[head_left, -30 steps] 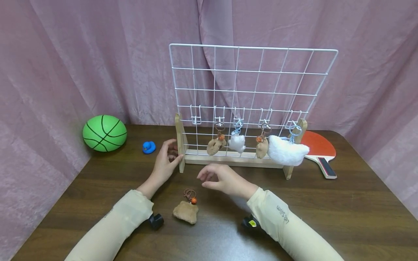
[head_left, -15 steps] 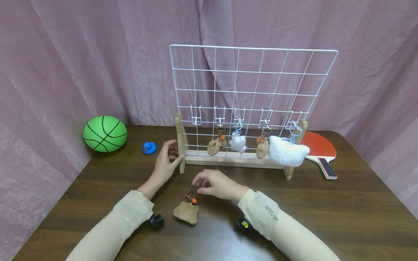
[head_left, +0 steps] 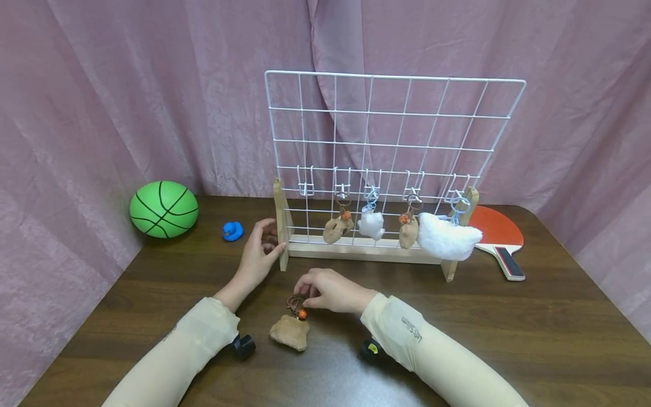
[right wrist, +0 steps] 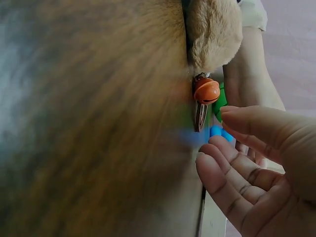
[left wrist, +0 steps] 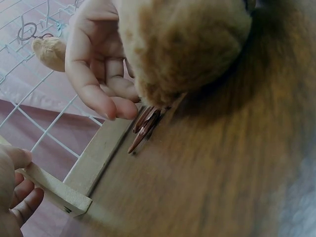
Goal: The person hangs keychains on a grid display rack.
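My left hand [head_left: 256, 255] grips the left wooden upright [head_left: 281, 226] of a white wire grid rack [head_left: 383, 110], thumb in front and fingers behind. A tan plush keychain [head_left: 290, 332] lies on the table, its brown ring [head_left: 294, 302] pointing toward the rack. In the right wrist view its orange bell [right wrist: 206, 90] shows between plush and ring. Beside the ring, my right hand [head_left: 333, 291] reaches in from the right with thumb and fingers apart and nothing between them. Its fingertips are right by the ring.
Plush keychains in tan [head_left: 338, 227] and white [head_left: 371, 224] hang from the rack's hooks, with a large white one [head_left: 447, 237] at right. The leftmost hook [head_left: 306, 188] is bare. A green ball [head_left: 163, 209], blue duck [head_left: 232, 230] and red paddle [head_left: 493, 226] lie around it.
My right hand has moved left and down toward the keychain's ring. The left hand has stayed on the upright, and the keychain has not moved.
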Tool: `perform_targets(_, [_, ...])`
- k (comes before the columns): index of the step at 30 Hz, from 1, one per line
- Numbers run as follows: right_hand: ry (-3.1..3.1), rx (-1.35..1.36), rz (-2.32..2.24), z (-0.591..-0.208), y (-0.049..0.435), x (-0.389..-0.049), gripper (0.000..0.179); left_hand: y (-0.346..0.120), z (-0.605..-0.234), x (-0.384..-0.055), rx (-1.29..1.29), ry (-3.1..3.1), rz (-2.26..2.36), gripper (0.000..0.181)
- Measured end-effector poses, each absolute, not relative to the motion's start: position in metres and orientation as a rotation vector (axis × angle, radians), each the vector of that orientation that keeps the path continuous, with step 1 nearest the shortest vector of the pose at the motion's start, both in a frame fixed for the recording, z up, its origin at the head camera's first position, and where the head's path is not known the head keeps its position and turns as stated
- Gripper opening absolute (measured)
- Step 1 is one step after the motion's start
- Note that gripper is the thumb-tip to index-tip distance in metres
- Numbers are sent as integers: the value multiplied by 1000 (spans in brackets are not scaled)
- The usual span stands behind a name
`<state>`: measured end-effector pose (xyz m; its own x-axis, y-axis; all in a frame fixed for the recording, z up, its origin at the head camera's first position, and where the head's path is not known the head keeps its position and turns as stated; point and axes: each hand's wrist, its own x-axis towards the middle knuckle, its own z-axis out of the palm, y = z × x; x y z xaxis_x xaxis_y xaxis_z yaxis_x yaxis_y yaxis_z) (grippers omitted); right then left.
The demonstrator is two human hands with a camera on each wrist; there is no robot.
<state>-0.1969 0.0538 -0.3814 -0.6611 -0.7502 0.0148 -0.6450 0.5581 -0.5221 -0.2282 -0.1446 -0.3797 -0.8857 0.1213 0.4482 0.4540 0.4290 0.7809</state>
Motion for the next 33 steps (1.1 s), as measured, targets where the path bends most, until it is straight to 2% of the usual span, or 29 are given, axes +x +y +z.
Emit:
perform_targets(8, [2601,-1188,-651,-381,50,-196,22,-152,-406,-248,-487,-2349,-1459,55])
perform_targets(14, [2602,-1188,-606,-380,47,-196,22,-154,-411,-252,-519,-2313,-1465,55])
perform_targets(27, [2608,-1195,-577,-384,45,-199,21,-153,-409,-250,-491,-2328,-1478,55])
perform_targets(33, [2618,-1190,-579,-384,44,-198,19,-149,-395,-239,-483,-2342,-1468,54])
